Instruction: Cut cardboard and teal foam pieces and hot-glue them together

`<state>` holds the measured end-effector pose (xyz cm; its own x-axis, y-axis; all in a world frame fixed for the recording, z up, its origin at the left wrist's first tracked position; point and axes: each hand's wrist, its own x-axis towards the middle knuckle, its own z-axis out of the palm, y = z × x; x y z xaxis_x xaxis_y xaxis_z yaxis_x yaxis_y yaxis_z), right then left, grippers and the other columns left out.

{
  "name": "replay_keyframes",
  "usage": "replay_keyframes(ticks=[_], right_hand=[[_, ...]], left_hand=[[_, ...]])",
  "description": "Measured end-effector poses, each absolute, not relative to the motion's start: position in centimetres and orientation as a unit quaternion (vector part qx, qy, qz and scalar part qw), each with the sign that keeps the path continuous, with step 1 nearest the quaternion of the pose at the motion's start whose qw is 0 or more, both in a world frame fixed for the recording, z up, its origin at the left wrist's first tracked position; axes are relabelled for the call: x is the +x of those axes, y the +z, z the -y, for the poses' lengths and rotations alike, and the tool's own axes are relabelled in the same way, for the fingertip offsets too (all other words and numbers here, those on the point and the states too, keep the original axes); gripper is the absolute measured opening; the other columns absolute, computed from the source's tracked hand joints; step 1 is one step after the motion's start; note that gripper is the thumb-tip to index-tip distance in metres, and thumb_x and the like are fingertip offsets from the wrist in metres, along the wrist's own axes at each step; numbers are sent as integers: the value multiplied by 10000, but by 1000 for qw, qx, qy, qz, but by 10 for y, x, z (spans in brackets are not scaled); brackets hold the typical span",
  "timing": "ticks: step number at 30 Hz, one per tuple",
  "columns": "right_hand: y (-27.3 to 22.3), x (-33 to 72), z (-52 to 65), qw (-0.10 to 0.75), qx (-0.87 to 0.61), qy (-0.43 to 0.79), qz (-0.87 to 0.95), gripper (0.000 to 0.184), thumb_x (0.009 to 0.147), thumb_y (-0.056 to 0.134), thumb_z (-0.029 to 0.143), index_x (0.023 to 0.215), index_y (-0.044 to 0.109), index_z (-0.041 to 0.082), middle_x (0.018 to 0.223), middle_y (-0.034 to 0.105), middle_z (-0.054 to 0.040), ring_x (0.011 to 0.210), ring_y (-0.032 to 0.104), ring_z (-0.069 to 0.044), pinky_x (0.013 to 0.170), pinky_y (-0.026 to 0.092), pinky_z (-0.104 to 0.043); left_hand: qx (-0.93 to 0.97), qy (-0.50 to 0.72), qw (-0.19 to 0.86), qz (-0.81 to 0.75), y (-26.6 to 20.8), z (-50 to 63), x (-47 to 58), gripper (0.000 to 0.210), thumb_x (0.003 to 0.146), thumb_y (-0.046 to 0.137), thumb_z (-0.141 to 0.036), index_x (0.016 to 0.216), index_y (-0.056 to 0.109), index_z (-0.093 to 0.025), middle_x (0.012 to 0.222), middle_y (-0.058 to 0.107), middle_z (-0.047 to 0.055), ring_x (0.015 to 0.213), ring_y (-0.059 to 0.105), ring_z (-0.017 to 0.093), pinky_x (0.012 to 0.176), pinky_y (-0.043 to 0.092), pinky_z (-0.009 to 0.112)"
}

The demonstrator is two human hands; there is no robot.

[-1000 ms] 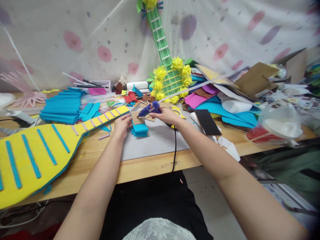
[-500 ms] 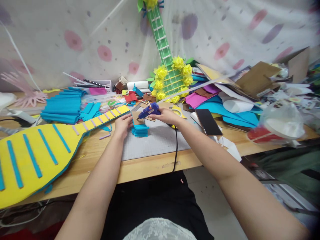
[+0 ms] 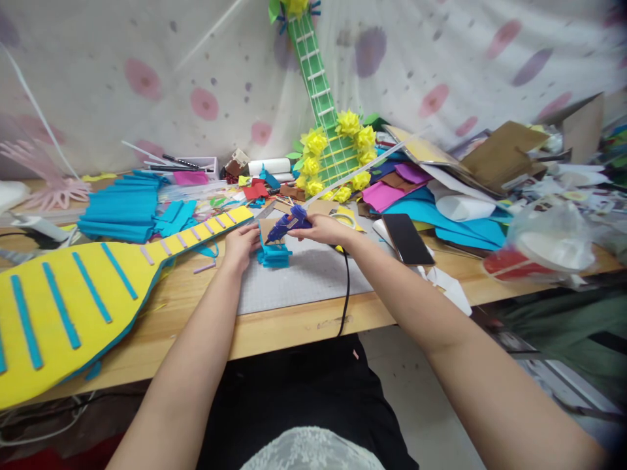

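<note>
My right hand (image 3: 321, 228) is wrapped round a blue glue gun (image 3: 288, 224), its nozzle pointing down and left. A white glue stick (image 3: 365, 171) runs out of the gun's back end toward the upper right. Under the nozzle lies a small brown cardboard piece (image 3: 267, 228) with blue crepe paper (image 3: 274, 256) along its near side. My left hand (image 3: 241, 245) grips the left edge of this piece; its fingertips are partly hidden. The piece rests on a grey cutting mat (image 3: 298, 287). Whether the nozzle touches it, I cannot tell.
A yellow cardboard guitar shape (image 3: 83, 303) with blue strips lies at left. Behind the mat stands a green guitar (image 3: 321, 98) with yellow flowers. Blue crepe paper (image 3: 120, 212), a black phone (image 3: 407, 238) and a red-and-white bucket (image 3: 533, 251) surround the work. The gun's black cord (image 3: 346, 294) hangs over the table edge.
The glue gun has moved slightly left and toward me, its nozzle now nearer the blue crepe paper and more steeply tilted. My left hand stays at the cardboard piece.
</note>
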<state>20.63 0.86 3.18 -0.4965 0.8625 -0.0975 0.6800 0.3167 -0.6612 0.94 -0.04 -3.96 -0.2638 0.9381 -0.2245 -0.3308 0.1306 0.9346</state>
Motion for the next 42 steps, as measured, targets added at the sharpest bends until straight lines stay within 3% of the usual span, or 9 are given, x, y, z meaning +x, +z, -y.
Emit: replay_keyframes(ticks=[11, 21, 26, 32, 42], right_hand=[[30, 205, -12, 125, -483, 319, 806, 371, 783, 565, 501, 913, 655, 165, 821, 684, -51, 746, 603, -159, 672, 424, -240], [30, 203, -15, 146, -481, 314, 805, 408, 784, 561, 494, 990, 623, 147, 792, 667, -43, 687, 578, -147, 636, 415, -241], [28, 201, -20, 178, -482, 302, 803, 323, 801, 565, 423, 958, 627, 148, 878, 666, -51, 765, 580, -149, 703, 421, -245], [23, 201, -26, 218, -494, 295, 788, 385, 798, 551, 467, 1000, 602, 143, 771, 637, -31, 669, 555, -132, 664, 427, -252], [28, 198, -24, 263, -498, 315, 764, 371, 797, 563, 411, 1040, 601, 133, 854, 647, -49, 733, 557, -140, 729, 434, -271]], left_hand=[[292, 592, 527, -535, -41, -1, 9, 239, 628, 621, -74, 861, 675, -80, 706, 692, 77, 590, 634, 134, 550, 491, 236], [295, 595, 536, -521, -41, 0, 9, 246, 626, 639, -77, 871, 667, -85, 697, 690, 59, 605, 645, 136, 560, 497, 232], [299, 593, 529, -529, -40, 1, 9, 241, 636, 641, -89, 875, 671, -88, 692, 684, 53, 575, 626, 122, 540, 485, 227], [303, 585, 536, -528, -36, 4, 11, 248, 625, 633, -77, 870, 669, -91, 679, 677, 49, 570, 619, 114, 540, 483, 221], [309, 581, 539, -526, -39, 3, 11, 252, 589, 674, -93, 840, 675, -88, 703, 671, 64, 587, 620, 119, 540, 482, 223]])
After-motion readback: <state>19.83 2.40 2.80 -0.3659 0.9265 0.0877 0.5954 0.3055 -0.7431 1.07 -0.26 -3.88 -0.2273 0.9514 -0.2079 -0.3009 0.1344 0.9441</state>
